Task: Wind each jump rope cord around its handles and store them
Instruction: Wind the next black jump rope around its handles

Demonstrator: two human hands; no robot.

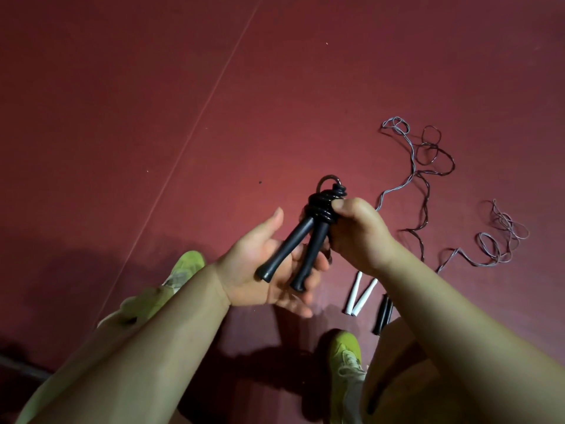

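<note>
Dark red floor is filling the frame. At centre, the right hand is gripping the coiled cord of a black jump rope, while the left hand is lying open-fingered beneath its handles. White handles are lying at lower right.

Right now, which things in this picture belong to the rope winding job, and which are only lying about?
Belong to the job:
- black jump rope, cord wound around its handles, gripped by the right hand, handle ends over the open left hand
- white handles on the floor
- black handles on the floor
- loose cords

Only lying about:
- green shoes
- red floor
</note>
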